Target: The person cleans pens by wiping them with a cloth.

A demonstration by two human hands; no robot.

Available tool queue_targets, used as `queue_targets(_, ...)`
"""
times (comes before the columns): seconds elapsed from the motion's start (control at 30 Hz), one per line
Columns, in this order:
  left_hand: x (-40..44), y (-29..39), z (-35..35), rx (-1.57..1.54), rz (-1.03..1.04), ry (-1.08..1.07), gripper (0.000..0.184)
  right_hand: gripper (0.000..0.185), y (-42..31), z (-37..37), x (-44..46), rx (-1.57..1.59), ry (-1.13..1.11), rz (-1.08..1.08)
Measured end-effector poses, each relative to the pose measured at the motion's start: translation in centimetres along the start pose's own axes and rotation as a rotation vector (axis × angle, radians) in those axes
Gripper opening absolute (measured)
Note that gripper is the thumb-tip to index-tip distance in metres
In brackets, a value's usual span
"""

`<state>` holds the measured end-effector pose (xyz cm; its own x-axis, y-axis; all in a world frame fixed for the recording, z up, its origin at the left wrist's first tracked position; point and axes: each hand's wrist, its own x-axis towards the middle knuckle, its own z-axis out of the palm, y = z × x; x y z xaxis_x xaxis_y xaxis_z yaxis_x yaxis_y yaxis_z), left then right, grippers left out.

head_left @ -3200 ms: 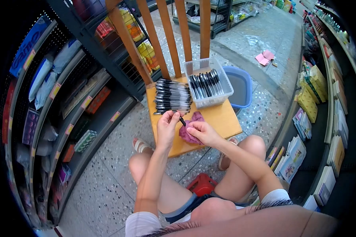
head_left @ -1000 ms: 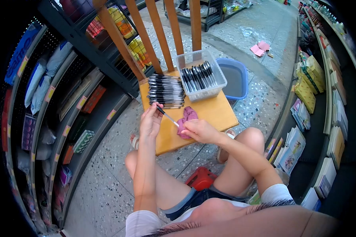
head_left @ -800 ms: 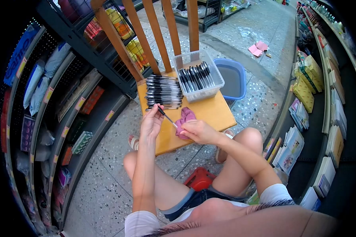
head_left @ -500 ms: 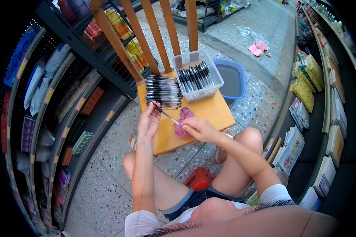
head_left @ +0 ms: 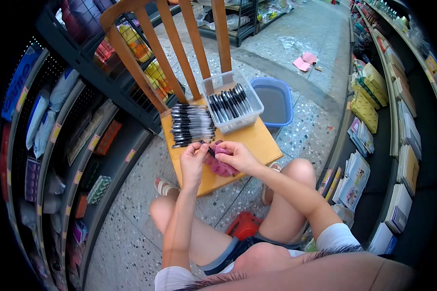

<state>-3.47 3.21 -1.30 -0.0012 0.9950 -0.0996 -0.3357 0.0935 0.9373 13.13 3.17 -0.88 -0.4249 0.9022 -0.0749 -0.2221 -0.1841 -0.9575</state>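
Note:
Both hands meet over the front half of a wooden chair seat [head_left: 257,153]. A black pen [head_left: 210,152] shows only as a short dark piece between them. My left hand [head_left: 194,160] pinches its left end between thumb and fingers. My right hand [head_left: 238,157] is closed at the other end, where the fingers hide most of the pen. Right by the right fingers is a crumpled pink cloth [head_left: 220,167]; whether they grip it too, I cannot tell. Past the left hand, a stack of black-capped clear pens [head_left: 192,123] lies on the seat. Beside it, a clear plastic box [head_left: 238,125] holds several more.
A blue basin [head_left: 287,109] of greyish water stands behind the chair's right side. Shelves of goods [head_left: 99,145] flank the left, and shelves with notebooks [head_left: 354,179] the right. Something red [head_left: 245,225] lies between the legs. Pink paper [head_left: 305,61] is on the floor.
The hands have drawn together, the left moving down and right towards the right. The pen, earlier stretched visibly between them, is now mostly covered. The view has shifted slightly.

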Motion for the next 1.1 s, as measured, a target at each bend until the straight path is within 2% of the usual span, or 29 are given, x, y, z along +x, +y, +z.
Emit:
queue_targets(0.17,0.0,1.8,-0.2,-0.045,0.063,0.092,0.012,0.023,1.0,-0.2,0.2,-0.133,-0.132,0.019)
queue_targets(0.27,0.5,1.8,-1.3,-0.084,0.102,0.144,0.013,0.023,1.2,-0.3,0.1,-0.089,-0.140,0.022)
queue_targets(0.47,1.3,2.0,-1.9,-0.149,0.156,0.195,0.015,0.023,0.6,-1.5,-0.1,-0.431,-0.070,-0.011)
queue_targets(0.57,1.7,1.8,-2.3,-0.164,0.180,0.218,0.016,0.019,-1.4,-1.4,-0.9,-0.666,-0.001,-0.071)
queue_targets(0.7,1.9,2.3,-3.0,-0.188,0.204,0.249,0.016,0.018,1.1,-2.9,-0.8,-1.038,0.179,-0.337)
queue_targets(0.8,1.9,2.3,-2.8,-0.236,0.167,0.219,0.014,0.025,0.2,-2.9,-0.8,-1.048,0.322,-0.508)
queue_targets(0.9,1.9,2.0,-2.5,-0.257,0.129,0.198,0.013,0.030,-1.4,-2.5,-1.3,-0.797,0.210,-0.408)
queue_targets(1.0,2.2,1.8,-1.8,-0.290,0.096,0.188,0.012,0.029,-1.3,-2.4,-1.6,-0.467,0.077,-0.161)
queue_targets(1.1,2.7,2.3,-0.9,-0.278,0.072,0.161,0.011,0.024,-2.0,-2.3,-1.6,-0.331,0.069,-0.172)
